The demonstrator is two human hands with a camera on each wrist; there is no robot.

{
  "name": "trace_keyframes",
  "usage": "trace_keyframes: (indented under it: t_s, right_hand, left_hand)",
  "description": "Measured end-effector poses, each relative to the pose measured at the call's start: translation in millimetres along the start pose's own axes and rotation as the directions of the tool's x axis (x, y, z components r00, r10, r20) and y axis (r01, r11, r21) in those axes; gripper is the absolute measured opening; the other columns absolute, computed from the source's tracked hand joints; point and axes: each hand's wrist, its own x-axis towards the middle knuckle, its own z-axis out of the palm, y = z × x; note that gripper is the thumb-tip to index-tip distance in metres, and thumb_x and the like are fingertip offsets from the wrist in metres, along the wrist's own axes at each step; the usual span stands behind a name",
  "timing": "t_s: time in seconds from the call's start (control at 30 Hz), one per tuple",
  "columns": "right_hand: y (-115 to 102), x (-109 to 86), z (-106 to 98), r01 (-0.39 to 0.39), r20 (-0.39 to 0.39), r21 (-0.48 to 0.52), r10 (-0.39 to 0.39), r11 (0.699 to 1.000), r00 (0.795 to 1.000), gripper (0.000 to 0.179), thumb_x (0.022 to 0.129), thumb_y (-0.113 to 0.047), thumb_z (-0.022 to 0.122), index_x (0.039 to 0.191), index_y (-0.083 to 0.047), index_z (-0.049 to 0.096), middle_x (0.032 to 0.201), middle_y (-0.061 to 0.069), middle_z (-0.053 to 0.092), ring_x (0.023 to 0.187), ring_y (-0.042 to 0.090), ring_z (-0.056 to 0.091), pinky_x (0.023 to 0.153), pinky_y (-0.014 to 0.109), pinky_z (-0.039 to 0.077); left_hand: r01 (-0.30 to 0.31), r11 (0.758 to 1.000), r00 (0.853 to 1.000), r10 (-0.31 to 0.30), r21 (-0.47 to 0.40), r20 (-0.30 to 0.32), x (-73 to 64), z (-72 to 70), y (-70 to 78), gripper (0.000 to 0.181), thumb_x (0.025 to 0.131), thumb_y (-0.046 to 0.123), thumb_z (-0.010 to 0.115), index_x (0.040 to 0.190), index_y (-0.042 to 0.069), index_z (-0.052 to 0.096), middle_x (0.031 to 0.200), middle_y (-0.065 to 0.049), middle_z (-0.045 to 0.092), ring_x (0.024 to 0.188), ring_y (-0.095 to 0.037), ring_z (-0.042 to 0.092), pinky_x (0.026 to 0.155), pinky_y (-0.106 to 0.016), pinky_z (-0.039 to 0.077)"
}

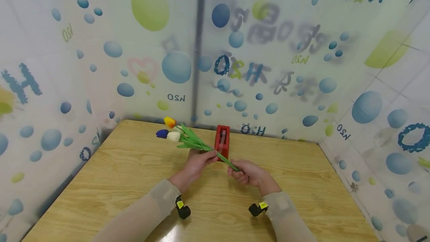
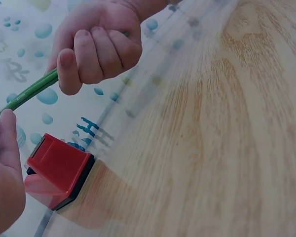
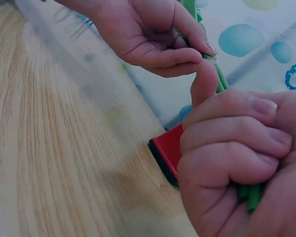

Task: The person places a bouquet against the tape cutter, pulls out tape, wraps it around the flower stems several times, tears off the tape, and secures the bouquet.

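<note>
A small bunch of tulips (image 1: 191, 140) with yellow-orange, white and dark blue heads slants across the head view, blooms toward the far left. My left hand (image 1: 198, 163) pinches the green stems partway down, between thumb and fingers. Lower on the stems, my right hand (image 1: 248, 173) grips them with curled fingers. In the right wrist view the cut stem ends (image 3: 254, 197) poke out beneath those fingers. Just behind the stems stands a red tape dispenser (image 1: 226, 153) with a black base, partly overlapped by them; the left wrist view shows its toothed cutting edge.
The wooden table (image 1: 134, 160) runs back to a wall (image 1: 289, 66) covered with printed bubbles and H2O lettering, which also encloses both sides. A small black camera (image 1: 183, 209) is strapped at the left cuff, another camera (image 1: 256, 209) at the right.
</note>
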Motion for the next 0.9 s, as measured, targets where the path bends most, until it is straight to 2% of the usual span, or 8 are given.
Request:
trace_keyframes:
  t_s: [0.23, 0.33, 0.4, 0.5, 0.6, 0.73, 0.8, 0.9]
  right_hand:
    - [2, 1.9, -3, 0.013, -0.009, -0.015, -0.013, 1.0, 1.0, 0.046, 0.119, -0.035, 0.03, 0.086, -0.018, 0.058, 0.062, -0.014, 0.039, 0.047, -0.004, 0.033, 0.043, 0.014, 0.028]
    - [3, 4.4, -4, 0.058, -0.061, -0.116, -0.066, 0.992, 0.996, 0.045, 0.118, -0.036, 0.034, 0.087, -0.014, 0.057, 0.063, -0.013, 0.04, 0.049, 0.0, 0.032, 0.046, 0.016, 0.029]
    - [3, 6.0, -3, 0.107, -0.098, -0.262, -0.137, 0.959, 0.986, 0.047, 0.119, -0.032, 0.033, 0.087, -0.005, 0.056, 0.063, -0.012, 0.04, 0.05, 0.002, 0.031, 0.048, 0.018, 0.029]
    - [3, 7.7, -1, 0.169, -0.141, -0.563, -0.296, 0.809, 0.945, 0.048, 0.119, -0.026, 0.034, 0.088, 0.007, 0.054, 0.063, -0.008, 0.04, 0.052, 0.006, 0.032, 0.052, 0.021, 0.031]
    - [1, 8.2, 2, 0.144, -0.162, -0.812, -0.456, 0.565, 0.875, 0.044, 0.117, -0.022, 0.041, 0.086, 0.004, 0.058, 0.066, -0.007, 0.042, 0.058, 0.007, 0.036, 0.058, 0.023, 0.036]
    - [-1, 7.5, 7, 0.046, -0.141, -0.956, -0.593, 0.29, 0.793, 0.035, 0.113, -0.022, 0.051, 0.084, -0.007, 0.062, 0.066, -0.007, 0.043, 0.059, 0.007, 0.036, 0.059, 0.025, 0.039]
    - [-3, 6.4, 9, -0.005, -0.129, -0.981, -0.626, 0.195, 0.769, 0.031, 0.112, -0.023, 0.054, 0.084, -0.011, 0.061, 0.064, -0.008, 0.04, 0.058, 0.007, 0.036, 0.058, 0.024, 0.038]
    - [-5, 4.9, 13, -0.054, -0.113, -0.992, -0.644, 0.11, 0.756, 0.029, 0.111, -0.024, 0.057, 0.083, -0.014, 0.06, 0.062, -0.009, 0.036, 0.057, 0.007, 0.035, 0.057, 0.025, 0.038]
  left_hand:
    - [0.013, 1.0, 1.0, -0.013, -0.01, -0.009, 0.3, 0.3, 0.3, 0.023, 0.099, -0.005, 0.069, 0.12, -0.013, 0.062, 0.091, -0.002, 0.075, 0.079, -0.009, 0.076, 0.078, -0.023, 0.066]
    - [0.0, 0.999, 1.0, 0.0, -0.036, -0.001, -0.2, 0.5, 1.3, 0.01, 0.102, -0.002, 0.067, 0.111, -0.006, 0.067, 0.09, -0.001, 0.076, 0.08, -0.009, 0.076, 0.079, -0.023, 0.066]
    - [-0.012, 0.998, 1.0, 0.012, -0.057, 0.007, -0.5, 0.5, 1.8, 0.007, 0.103, 0.001, 0.066, 0.109, -0.003, 0.067, 0.09, 0.0, 0.076, 0.08, -0.009, 0.076, 0.079, -0.023, 0.066]
    - [-0.019, 0.997, 1.0, 0.02, -0.077, 0.015, -0.8, 0.3, 2.4, 0.014, 0.105, 0.003, 0.065, 0.116, -0.006, 0.065, 0.093, 0.001, 0.076, 0.083, -0.009, 0.076, 0.081, -0.024, 0.066]
    - [0.008, 0.995, 1.0, -0.008, -0.101, 0.008, -0.3, -0.3, 2.1, 0.02, 0.106, 0.005, 0.064, 0.122, -0.007, 0.064, 0.097, 0.001, 0.077, 0.085, -0.01, 0.077, 0.082, -0.024, 0.066]
    - [0.045, 0.988, 0.999, -0.047, -0.145, -0.009, 0.6, -1.1, 0.3, 0.014, 0.105, 0.004, 0.064, 0.117, -0.004, 0.069, 0.105, -0.002, 0.078, 0.088, -0.011, 0.077, 0.085, -0.025, 0.066]
    - [0.05, 0.987, 0.999, -0.052, -0.156, -0.013, 0.6, -1.7, -0.9, 0.01, 0.104, 0.003, 0.066, 0.111, 0.0, 0.073, 0.108, -0.005, 0.078, 0.089, -0.011, 0.078, 0.086, -0.025, 0.066]
    - [0.052, 0.985, 0.998, -0.057, -0.166, -0.022, 0.1, -2.0, -2.3, 0.008, 0.103, 0.003, 0.067, 0.104, 0.005, 0.075, 0.109, -0.008, 0.078, 0.089, -0.011, 0.078, 0.086, -0.024, 0.066]
